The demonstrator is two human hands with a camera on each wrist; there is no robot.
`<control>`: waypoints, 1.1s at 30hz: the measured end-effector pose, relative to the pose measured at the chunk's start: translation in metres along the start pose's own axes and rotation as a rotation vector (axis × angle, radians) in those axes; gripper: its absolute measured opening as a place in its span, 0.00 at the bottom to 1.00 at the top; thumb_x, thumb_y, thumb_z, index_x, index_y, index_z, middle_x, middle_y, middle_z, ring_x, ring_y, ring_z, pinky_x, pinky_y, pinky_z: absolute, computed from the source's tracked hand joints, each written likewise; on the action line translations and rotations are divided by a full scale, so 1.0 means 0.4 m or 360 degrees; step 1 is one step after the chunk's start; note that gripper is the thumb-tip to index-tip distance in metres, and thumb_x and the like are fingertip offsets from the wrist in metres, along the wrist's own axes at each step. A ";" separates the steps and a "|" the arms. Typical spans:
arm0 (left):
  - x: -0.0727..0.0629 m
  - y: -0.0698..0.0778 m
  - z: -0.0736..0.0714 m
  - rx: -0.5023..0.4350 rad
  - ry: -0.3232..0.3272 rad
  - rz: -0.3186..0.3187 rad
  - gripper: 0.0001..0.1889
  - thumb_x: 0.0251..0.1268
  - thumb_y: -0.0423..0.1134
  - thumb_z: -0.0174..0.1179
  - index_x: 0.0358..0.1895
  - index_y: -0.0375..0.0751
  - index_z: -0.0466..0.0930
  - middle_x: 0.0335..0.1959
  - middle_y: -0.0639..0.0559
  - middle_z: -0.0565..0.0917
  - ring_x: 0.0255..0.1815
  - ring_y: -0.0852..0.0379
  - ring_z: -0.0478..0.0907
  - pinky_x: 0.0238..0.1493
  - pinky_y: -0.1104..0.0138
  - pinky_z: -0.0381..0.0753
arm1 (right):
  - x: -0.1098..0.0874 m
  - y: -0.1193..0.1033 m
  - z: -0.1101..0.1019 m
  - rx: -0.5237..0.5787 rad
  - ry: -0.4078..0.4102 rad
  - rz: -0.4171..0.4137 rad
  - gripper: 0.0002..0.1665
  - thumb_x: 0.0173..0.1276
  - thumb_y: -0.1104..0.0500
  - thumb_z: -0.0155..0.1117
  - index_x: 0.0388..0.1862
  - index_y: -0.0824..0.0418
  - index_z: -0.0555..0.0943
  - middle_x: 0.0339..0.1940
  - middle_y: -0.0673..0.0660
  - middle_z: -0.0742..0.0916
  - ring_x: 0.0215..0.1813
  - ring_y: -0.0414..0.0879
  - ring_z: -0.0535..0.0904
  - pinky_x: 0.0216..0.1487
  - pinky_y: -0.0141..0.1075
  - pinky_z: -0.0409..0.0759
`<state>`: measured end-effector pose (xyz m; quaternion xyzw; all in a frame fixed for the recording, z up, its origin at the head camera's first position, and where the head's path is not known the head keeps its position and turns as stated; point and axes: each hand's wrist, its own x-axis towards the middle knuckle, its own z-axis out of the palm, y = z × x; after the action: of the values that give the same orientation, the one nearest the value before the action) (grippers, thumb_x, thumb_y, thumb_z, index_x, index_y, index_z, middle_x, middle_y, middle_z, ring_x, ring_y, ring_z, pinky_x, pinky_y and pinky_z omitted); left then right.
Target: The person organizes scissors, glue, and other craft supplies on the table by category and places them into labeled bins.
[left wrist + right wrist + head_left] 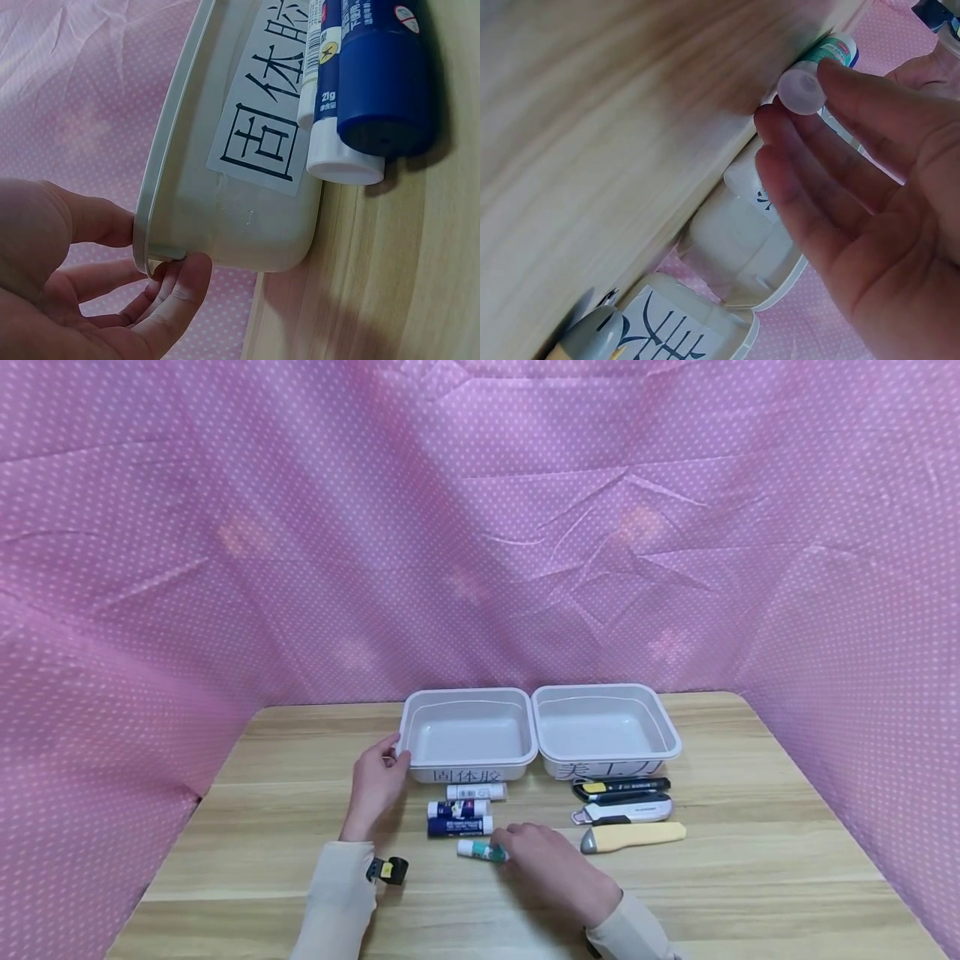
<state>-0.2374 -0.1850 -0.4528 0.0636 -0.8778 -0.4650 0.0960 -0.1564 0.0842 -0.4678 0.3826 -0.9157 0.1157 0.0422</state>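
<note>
At the left white plastic box (472, 763), my left hand (375, 785) pinches the rim near its front-left corner, thumb on one side and fingers on the other. My right hand (551, 864) holds the capless-looking end of a small green-and-white glue stick (477, 850) between thumb and fingertips, low over the table. In the right wrist view, the translucent round end of that glue stick (802, 90) faces the camera. Before the left box lie a white glue stick (476, 792), a blue-and-white one (458, 809) and a dark blue one (459, 827).
A second white box (611, 760) stands against the first one's right side; both have labels in front. Before it lie a black-and-yellow utility knife (630, 789), a white one (633, 810) and a pale yellow one (637, 836). Pink dotted cloth (480, 527) hangs around the wooden table (247, 827).
</note>
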 end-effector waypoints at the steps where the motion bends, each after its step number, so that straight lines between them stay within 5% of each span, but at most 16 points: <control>1: 0.000 0.000 0.000 0.0002 -0.0001 -0.0001 0.25 0.71 0.34 0.58 0.69 0.27 0.73 0.42 0.38 0.82 0.40 0.49 0.77 0.33 0.71 0.74 | 0.000 0.000 0.000 -0.0009 0.0004 -0.0003 0.15 0.60 0.65 0.74 0.46 0.57 0.86 0.34 0.51 0.88 0.35 0.41 0.82 0.38 0.32 0.83; 33: -0.003 -0.001 -0.003 -0.0001 -0.0023 -0.0008 0.25 0.73 0.34 0.57 0.70 0.27 0.71 0.44 0.36 0.82 0.45 0.46 0.79 0.38 0.68 0.76 | 0.002 -0.001 0.000 -0.0030 -0.0032 0.0014 0.18 0.61 0.70 0.71 0.50 0.58 0.86 0.39 0.53 0.89 0.39 0.43 0.85 0.41 0.34 0.85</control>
<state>-0.2358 -0.1861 -0.4527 0.0625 -0.8781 -0.4661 0.0885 -0.1568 0.0833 -0.4676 0.3795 -0.9187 0.1033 0.0360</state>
